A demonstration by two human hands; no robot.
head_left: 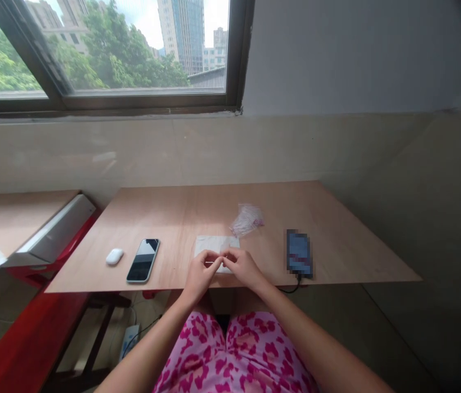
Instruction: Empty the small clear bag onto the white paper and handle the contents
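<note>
My left hand [203,271] and my right hand [243,266] meet at the fingertips over a white sheet [217,242] near the front edge of the table. Thumbs and fingers on both are closed in a pinch. A thin pale line shows by the left fingers, but whatever they hold is too small to name. The sheet lies flat, partly covered by my hands. Just beyond it is a crumpled clear plastic bag [247,218] with small pinkish marks.
On the wooden table [181,213], a phone [143,261] and a white rounded case [114,256] lie to the left. A blurred-out device [299,252] with a cable [298,281] lies to the right. A red bench [37,338] stands at lower left, below a window [132,54].
</note>
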